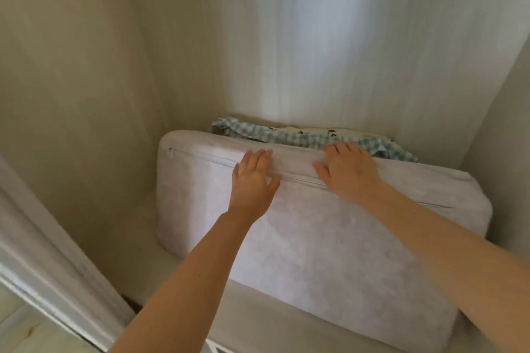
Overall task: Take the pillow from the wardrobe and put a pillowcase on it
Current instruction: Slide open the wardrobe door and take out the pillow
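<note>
A white foam pillow [315, 238] with a zipper along its upper edge stands tilted on its long side inside the wardrobe. My left hand [253, 180] lies flat on the pillow's top edge, fingers spread over the zipper. My right hand [348, 170] rests on the same edge further right, fingers curled over the top. A green-and-white checked cloth [304, 136], likely the pillowcase, lies folded behind the pillow against the back wall, partly hidden by it.
The wardrobe's pale back wall [329, 37] and left side wall [71, 80] enclose the shelf [134, 238]. A right side wall [507, 123] stands close to the pillow's end. The white door frame [43, 252] runs along the lower left.
</note>
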`<state>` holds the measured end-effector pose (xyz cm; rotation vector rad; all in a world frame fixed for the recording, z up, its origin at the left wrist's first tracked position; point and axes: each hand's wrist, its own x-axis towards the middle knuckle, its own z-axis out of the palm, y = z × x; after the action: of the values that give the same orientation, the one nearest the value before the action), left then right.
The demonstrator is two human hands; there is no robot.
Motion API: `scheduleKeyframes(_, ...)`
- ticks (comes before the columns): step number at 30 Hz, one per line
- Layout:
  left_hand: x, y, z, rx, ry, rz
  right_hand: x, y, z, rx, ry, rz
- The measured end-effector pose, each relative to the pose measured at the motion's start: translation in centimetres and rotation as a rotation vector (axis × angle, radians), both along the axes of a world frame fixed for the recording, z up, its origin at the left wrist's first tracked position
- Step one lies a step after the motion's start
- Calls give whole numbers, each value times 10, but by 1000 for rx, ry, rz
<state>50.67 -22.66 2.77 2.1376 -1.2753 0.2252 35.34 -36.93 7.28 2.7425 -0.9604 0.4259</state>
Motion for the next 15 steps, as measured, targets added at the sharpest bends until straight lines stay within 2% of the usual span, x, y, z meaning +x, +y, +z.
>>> scheduleKeyframes(2,8,-10,-6,94,-19,1,5,-11,0,74,5,-19)
scheduleKeyframes(4,10,-14,-12,109,-50,6,7,-21,2,196,12,-35)
scheduleKeyframes(6,9,-12,-16,66,-59,21,7,-24,2,295,50,-46)
scheduleKeyframes(15,-14,25,-24,-76,56,30,-2,7,1,450,143,-74)
